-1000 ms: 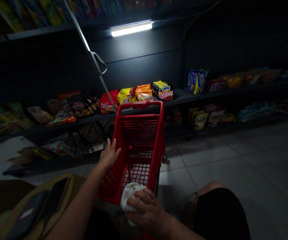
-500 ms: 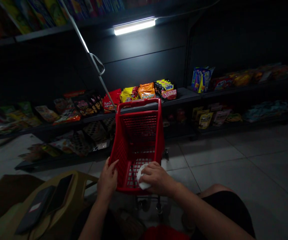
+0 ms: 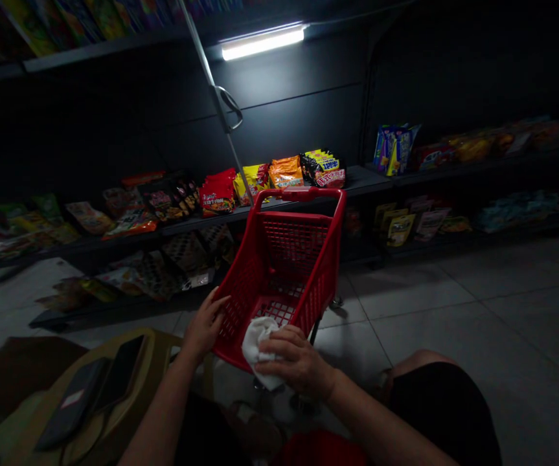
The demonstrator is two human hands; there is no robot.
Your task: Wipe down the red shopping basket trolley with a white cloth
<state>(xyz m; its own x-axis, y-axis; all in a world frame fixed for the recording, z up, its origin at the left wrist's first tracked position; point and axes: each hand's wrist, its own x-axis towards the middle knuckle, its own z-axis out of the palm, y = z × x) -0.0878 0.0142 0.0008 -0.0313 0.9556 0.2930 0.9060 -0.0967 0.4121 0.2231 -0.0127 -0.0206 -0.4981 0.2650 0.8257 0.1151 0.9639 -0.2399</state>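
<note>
Your right grip [image 3: 296,362] presses a soft, light white cloth [image 3: 258,343] onto the red plastic shopping cart [image 3: 303,192] (stiff mesh, so hold its rim); your left grip [image 3: 205,323] spreads on its near-left side.

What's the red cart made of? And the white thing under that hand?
The red shopping cart looks like moulded plastic: smooth, a little shiny, with a grid of square holes. The white cloth looks like soft fabric, maybe cotton, because it bunches into folds under the right hand.

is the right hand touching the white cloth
Touching. The head view shows the right hand with its fingers laid directly over the white cloth, pressing it against the side of the cart.
</note>
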